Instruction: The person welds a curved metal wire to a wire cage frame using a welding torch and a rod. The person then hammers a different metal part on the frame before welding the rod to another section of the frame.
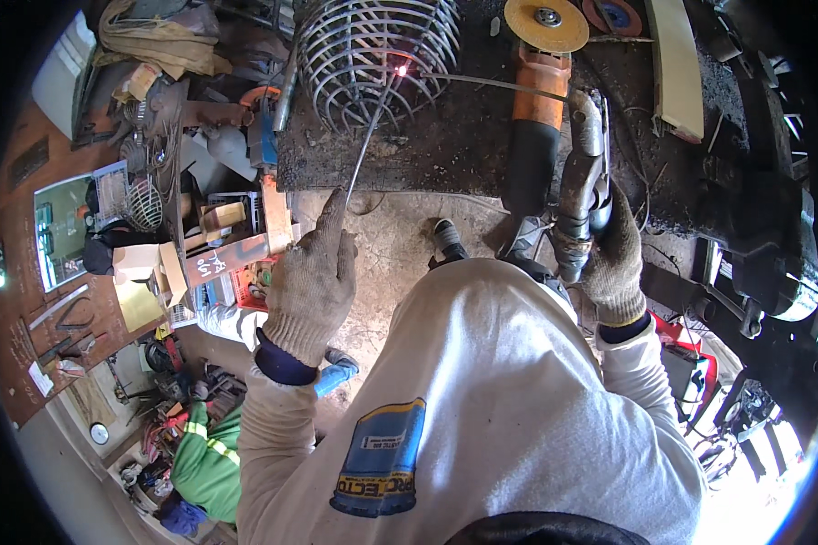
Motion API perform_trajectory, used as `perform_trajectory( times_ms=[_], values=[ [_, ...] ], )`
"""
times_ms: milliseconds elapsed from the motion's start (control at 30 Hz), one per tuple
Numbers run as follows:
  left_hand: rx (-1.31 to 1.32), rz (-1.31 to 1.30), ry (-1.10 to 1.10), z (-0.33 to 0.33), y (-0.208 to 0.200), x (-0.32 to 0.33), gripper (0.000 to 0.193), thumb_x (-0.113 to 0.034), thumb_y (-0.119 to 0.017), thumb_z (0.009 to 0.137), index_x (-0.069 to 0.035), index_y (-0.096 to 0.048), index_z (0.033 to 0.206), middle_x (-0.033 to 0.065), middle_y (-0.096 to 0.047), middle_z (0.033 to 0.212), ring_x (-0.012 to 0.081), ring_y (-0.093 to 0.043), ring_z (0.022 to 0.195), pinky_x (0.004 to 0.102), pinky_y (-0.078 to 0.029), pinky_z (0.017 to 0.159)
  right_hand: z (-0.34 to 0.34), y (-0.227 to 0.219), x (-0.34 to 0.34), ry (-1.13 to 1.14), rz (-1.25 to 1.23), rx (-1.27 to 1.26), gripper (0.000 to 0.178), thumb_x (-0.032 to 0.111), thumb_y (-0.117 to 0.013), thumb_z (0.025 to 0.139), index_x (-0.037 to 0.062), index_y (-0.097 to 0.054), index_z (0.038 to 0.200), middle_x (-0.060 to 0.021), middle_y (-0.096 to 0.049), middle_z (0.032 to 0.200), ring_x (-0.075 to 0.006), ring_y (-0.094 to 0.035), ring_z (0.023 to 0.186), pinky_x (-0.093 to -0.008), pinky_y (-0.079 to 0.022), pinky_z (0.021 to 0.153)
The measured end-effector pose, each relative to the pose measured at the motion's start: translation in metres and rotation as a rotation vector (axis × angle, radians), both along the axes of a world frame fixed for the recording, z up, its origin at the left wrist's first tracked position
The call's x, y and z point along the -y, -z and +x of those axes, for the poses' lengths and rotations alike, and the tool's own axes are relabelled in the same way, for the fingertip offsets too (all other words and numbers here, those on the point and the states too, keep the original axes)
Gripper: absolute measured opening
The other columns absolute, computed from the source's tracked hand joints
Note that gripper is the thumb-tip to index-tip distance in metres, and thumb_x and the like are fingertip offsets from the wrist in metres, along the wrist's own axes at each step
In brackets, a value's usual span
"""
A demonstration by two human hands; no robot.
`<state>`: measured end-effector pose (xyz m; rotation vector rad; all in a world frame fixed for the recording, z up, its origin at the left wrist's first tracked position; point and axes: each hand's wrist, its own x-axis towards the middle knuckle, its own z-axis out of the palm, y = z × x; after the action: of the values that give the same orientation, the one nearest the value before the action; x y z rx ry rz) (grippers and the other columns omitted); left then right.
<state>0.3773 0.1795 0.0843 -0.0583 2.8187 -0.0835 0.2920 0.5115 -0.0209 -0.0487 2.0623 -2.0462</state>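
On the dark workbench lies a domed cage of grey metal bars (382, 41), its bars crossing in a lattice. My left hand (316, 282), in a knitted glove, is closed around a thin metal rod (365, 154) that reaches up to the cage. My right hand (616, 263), gloved too, grips a metal welding electrode holder (583, 173). From the holder's jaws a long thin welding electrode (500, 84) runs left to the cage. Where rod and electrode meet the bars, a small spot (402, 70) glows pink-red.
An orange and black angle grinder (538, 100) with a yellow disc lies beside the electrode holder. A pale bar (674, 73) is on the bench's right. A heavy vise-like machine (763, 236) stands right. Shelves with boxes are left; a person in green (211, 459) is lower left.
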Motion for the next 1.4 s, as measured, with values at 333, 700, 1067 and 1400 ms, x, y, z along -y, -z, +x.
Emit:
perform_trajectory(
  times_ms=[333, 700, 1067, 1400],
  values=[
    [0.008, 0.146, -0.153, 0.001, 0.006, -0.001, 0.053, -0.016, -0.047, 0.101, -0.003, -0.034, 0.151, 0.009, -0.068, 0.082, 0.0257, -0.069, 0.074, 0.0377, -0.056, 0.064, -0.002, -0.005, 0.008, -0.023, -0.035, 0.033, 0.067, 0.007, -0.078, 0.084, 0.0019, -0.046, 0.143, -0.0098, -0.064, 0.125, -0.0178, -0.063, 0.109, -0.034, -0.051, 0.095],
    [-0.063, 0.157, -0.103, 0.019, -0.016, 0.0, 0.048, -0.013, -0.048, 0.101, -0.004, -0.043, 0.148, 0.0118, -0.069, 0.083, 0.0262, -0.069, 0.071, 0.0396, -0.056, 0.065, -0.001, -0.01, 0.005, -0.019, 0.066, -0.053, 0.059, 0.01, -0.073, 0.091, -0.0015, -0.045, 0.141, -0.0158, -0.067, 0.123, -0.021, -0.067, 0.109, -0.0346, -0.054, 0.094],
    [-0.231, 0.208, -0.01, 0.045, 0.004, 0.011, 0.045, -0.009, -0.05, 0.099, -0.003, -0.05, 0.144, 0.0125, -0.068, 0.078, 0.0266, -0.069, 0.068, 0.0395, -0.055, 0.064, -0.003, -0.013, 0.007, -0.034, 0.052, -0.041, 0.057, 0.005, -0.072, 0.088, 0.0021, -0.047, 0.14, -0.0072, -0.064, 0.117, -0.0156, -0.063, 0.1, -0.032, -0.053, 0.088],
    [-0.172, 0.182, -0.124, 0.016, -0.007, 0.016, 0.047, -0.01, -0.051, 0.099, -0.007, -0.048, 0.146, 0.0112, -0.069, 0.081, 0.0268, -0.07, 0.074, 0.0394, -0.055, 0.068, 0.0, -0.015, 0.009, -0.008, 0.085, 0.026, 0.059, 0.01, -0.08, 0.085, 0.002, -0.051, 0.136, -0.0111, -0.067, 0.12, -0.0162, -0.064, 0.106, -0.0331, -0.052, 0.093]
  ],
)
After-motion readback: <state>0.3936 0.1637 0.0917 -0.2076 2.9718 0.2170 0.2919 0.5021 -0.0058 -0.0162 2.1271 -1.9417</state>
